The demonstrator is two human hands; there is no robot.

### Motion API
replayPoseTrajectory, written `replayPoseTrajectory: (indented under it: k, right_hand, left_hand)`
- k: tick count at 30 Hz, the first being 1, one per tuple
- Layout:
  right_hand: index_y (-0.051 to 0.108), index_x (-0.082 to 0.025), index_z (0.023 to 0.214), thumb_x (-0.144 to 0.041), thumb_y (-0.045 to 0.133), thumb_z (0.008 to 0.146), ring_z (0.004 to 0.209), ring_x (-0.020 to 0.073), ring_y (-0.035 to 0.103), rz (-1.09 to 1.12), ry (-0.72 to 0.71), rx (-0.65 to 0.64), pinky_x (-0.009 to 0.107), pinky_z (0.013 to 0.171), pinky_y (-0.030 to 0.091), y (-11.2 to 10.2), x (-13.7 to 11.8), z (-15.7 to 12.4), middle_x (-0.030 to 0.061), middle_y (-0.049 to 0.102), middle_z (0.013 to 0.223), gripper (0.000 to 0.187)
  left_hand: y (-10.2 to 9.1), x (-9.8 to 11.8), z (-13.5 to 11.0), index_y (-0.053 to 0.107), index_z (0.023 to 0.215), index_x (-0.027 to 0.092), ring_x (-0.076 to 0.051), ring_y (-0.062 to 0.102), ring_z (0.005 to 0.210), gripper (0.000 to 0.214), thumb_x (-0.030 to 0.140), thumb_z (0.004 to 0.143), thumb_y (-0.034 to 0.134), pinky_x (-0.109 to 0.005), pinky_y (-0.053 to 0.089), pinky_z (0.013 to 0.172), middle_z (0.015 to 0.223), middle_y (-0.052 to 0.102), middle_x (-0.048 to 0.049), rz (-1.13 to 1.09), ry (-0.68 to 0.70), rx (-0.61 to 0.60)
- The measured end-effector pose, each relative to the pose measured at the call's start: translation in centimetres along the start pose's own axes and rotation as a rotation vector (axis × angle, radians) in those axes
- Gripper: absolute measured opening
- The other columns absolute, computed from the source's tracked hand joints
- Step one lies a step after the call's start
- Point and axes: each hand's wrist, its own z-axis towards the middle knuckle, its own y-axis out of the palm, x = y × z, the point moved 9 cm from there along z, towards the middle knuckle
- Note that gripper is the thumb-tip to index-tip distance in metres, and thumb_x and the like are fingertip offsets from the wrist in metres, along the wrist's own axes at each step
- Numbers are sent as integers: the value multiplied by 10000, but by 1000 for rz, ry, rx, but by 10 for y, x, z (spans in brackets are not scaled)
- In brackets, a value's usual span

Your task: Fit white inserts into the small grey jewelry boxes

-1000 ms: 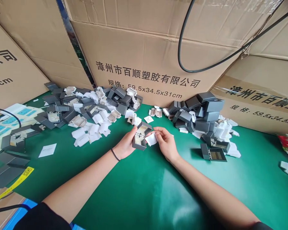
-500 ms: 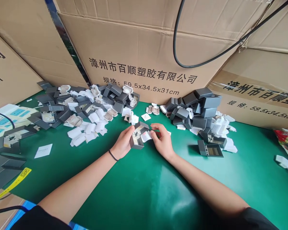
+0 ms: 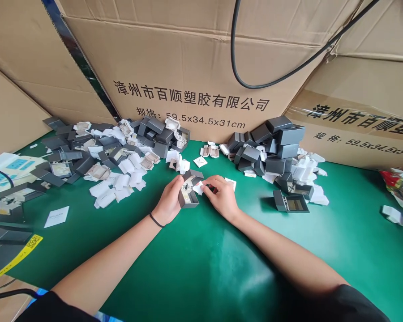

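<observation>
My left hand (image 3: pixel 169 199) grips a small dark grey hinged box (image 3: pixel 189 201) by its left side. The box is open, and a pale lining with metal hinge parts shows inside. My right hand (image 3: pixel 221 197) is at the box's right side, thumb and fingertips pinched on a small white piece of paper (image 3: pixel 198 188). A white card (image 3: pixel 231 182) lies partly behind the right hand. Just beyond the box are crumpled white paper pieces (image 3: pixel 182 165) and a white square card (image 3: pixel 200 161).
A heap of grey boxes and white paper (image 3: pixel 87 154) spreads at the left. Stacked grey boxes (image 3: pixel 278 145) stand at the right, with one open box (image 3: pixel 291 202) before them. Large cartons (image 3: pixel 174 58) wall the back of the green table (image 3: pixel 174 268). A black cable (image 3: pixel 233 49) hangs in front.
My right hand has moved left towards the box, and its fingers have closed on the white paper. The left hand still holds the box. The whole view has shifted slightly.
</observation>
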Motion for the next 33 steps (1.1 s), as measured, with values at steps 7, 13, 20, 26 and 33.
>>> replayPoseTrajectory:
  k: [7,13,20,26,33]
  right_hand:
    - [652,-201,823,-358,521,840,614,122,536,85,70,147,268,573,456,-21,3,2,39,651,876,205]
    - [654,-216,888,-328,494,879,709,151,550,12,-159,91,292,643,462,-16,-33,-6,42,629,811,195]
    - [652,-211,919,-349,450,907,725,158,542,-147,-236,-8,276,654,446,0,-37,-9,32,583,704,245]
    - [651,-207,929,-350,413,925,748,157,540,-249,-266,-7,274,659,435,4,-37,-12,47,633,790,277]
    - [633,-209,1036,-373,414,921,801,164,556,-297,-258,-78,269,667,442,10,-37,-13,53,639,843,297]
  left_hand:
    - [-6,-1,4,621,1101,157,-212,613,978,427,481,859,486,-339,498,861,1006,673,-95,-115,9,28]
    - [1,-7,-4,585,1123,157,-206,627,909,396,444,871,480,-339,524,767,1034,659,-102,2,-120,22]
    - [4,-9,-2,581,1087,163,-153,601,875,343,406,848,542,-247,489,751,938,639,-50,69,-88,-20]
    - [5,-13,-2,577,1095,193,-141,577,869,336,421,853,527,-234,474,741,952,617,-36,105,-95,-67]
    - [4,-12,-2,593,1063,188,-165,586,854,308,400,845,544,-236,474,679,960,639,-51,95,-106,-44]
